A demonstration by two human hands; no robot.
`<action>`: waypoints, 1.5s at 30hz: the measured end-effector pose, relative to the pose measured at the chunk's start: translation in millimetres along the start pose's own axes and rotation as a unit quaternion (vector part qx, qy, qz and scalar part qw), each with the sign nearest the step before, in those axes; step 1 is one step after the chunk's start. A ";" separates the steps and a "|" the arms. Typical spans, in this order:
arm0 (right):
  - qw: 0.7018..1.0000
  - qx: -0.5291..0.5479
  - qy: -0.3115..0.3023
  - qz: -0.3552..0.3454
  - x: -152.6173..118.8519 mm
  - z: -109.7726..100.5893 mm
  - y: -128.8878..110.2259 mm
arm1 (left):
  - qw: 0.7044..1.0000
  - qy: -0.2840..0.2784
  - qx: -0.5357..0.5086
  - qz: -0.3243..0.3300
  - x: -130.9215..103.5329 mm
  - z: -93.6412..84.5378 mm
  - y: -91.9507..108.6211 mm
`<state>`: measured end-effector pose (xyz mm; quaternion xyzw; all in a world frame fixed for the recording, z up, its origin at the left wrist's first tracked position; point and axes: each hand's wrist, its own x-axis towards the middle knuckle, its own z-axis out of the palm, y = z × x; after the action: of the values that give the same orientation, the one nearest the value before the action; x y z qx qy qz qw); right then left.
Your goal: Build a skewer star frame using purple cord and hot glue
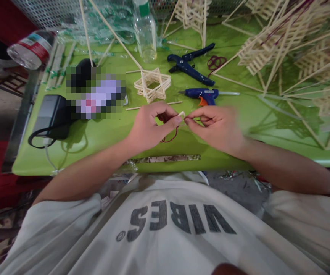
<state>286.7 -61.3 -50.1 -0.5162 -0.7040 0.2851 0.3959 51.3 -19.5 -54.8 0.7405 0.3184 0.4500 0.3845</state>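
Note:
Between thumb and forefinger, my left hand (155, 124) pinches a small pale piece (181, 114) that looks like wood. My right hand (214, 124) is closed on a dark red cord (202, 120), close to that piece; a loop of the cord hangs below my left fingers. Just beyond my hands lies a star-shaped frame of stacked wooden sticks (152, 84). A loose stick (155, 105) rests between the frame and my left hand. To the right of the frame is a blue glue gun (203, 93) with a clear glue stick in its back.
Dark blue pliers-like cutters (192, 63) and coiled red cord (216, 62) lie behind the glue gun. Stick structures (290, 42) crowd the right. A clear bottle (145, 34) stands at the back. A power adapter (52, 116) sits left; a patterned strip (165, 158) lies near the front edge.

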 end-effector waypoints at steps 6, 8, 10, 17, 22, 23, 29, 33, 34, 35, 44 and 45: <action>0.999 0.043 0.008 -0.007 1.0 0.4 -2.1 | 0.999 0.042 0.008 0.034 0.9 0.3 -2.1; 0.995 0.097 0.006 0.037 2.6 0.0 -5.1 | 0.997 0.060 0.019 0.051 0.9 0.2 -1.9; 0.984 0.160 -0.007 0.079 5.2 -0.4 -8.0 | 0.995 0.065 0.029 0.066 0.0 0.4 -0.6; 0.921 0.327 -0.111 0.183 12.7 -3.2 -11.5 | 0.979 0.057 0.080 0.181 -2.7 0.2 1.1; 0.896 0.373 -0.104 0.217 12.9 -2.2 -12.5 | 0.956 0.040 0.151 0.250 -2.7 -2.3 -6.1; 0.894 0.379 -0.103 0.215 13.0 -1.5 -12.5 | 0.954 0.039 0.158 0.250 -3.1 -2.5 -7.5; 0.877 0.412 -0.097 0.227 12.6 -0.3 -11.2 | 0.956 0.028 0.175 0.233 -4.6 -1.6 -10.0; 0.857 0.437 -0.108 0.250 9.8 -2.1 -13.8 | 0.938 0.043 0.170 0.298 -2.2 -1.3 -7.6; 0.855 0.440 -0.106 0.254 9.2 -2.2 -14.9 | 0.933 0.045 0.176 0.312 -1.6 -1.5 -7.2; 0.854 0.441 -0.104 0.257 8.7 -2.3 -15.8 | 0.929 0.045 0.183 0.319 -1.2 -1.8 -6.9; 0.904 0.378 -0.111 0.168 12.0 0.2 -4.0 | 0.925 0.056 0.174 0.334 0.5 -3.0 -8.2; 0.923 0.346 -0.098 0.134 12.1 0.1 -1.1 | 0.929 0.059 0.162 0.326 1.2 -3.2 -8.1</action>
<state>284.2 -50.1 -46.1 -0.4057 -0.5212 0.6105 0.4371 47.8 -13.5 -60.2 0.8275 0.1499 0.5363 0.0719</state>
